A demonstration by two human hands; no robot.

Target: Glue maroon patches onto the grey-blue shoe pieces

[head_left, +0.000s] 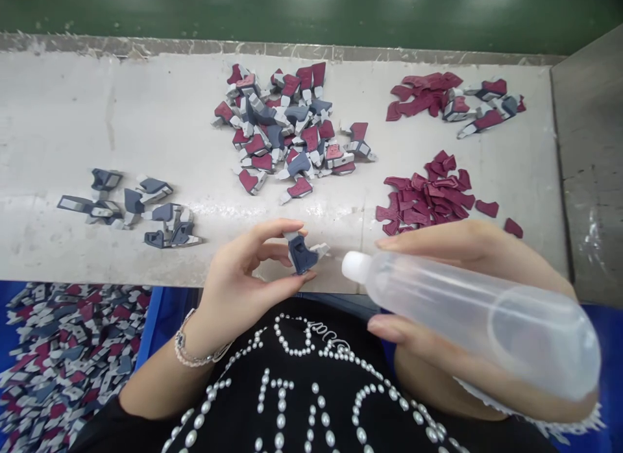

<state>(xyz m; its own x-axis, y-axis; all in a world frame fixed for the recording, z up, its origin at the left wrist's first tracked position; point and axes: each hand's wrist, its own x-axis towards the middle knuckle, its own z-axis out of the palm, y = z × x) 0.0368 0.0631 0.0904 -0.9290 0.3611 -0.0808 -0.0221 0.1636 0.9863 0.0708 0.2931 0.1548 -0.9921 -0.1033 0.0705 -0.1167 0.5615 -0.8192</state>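
Observation:
Between its thumb and fingers, my left hand (pixel 248 271) pinches a small dark blue and light grey plastic part (pixel 302 253), its hollow recess turned up. My right hand (pixel 467 245) is wrapped around a translucent squeeze bottle (pixel 438 297) with a white cap (pixel 356 267). The bottle lies tilted on its side, its nozzle pointing left at the part, with a gap between them. Beyond the right hand lies a heap of thin maroon pieces (pixel 428 196). Several blue and grey parts (pixel 165 213) without maroon faces lie to the left of my left hand.
A pile of parts with maroon faces (pixel 287 128) covers the middle of the worktable (pixel 195 115). More maroon pieces (pixel 423 93) and a few assembled parts (pixel 487 106) lie back right. A blue bin (pixel 154 323) full of parts stands below left. A metal panel (pixel 591 167) borders the right.

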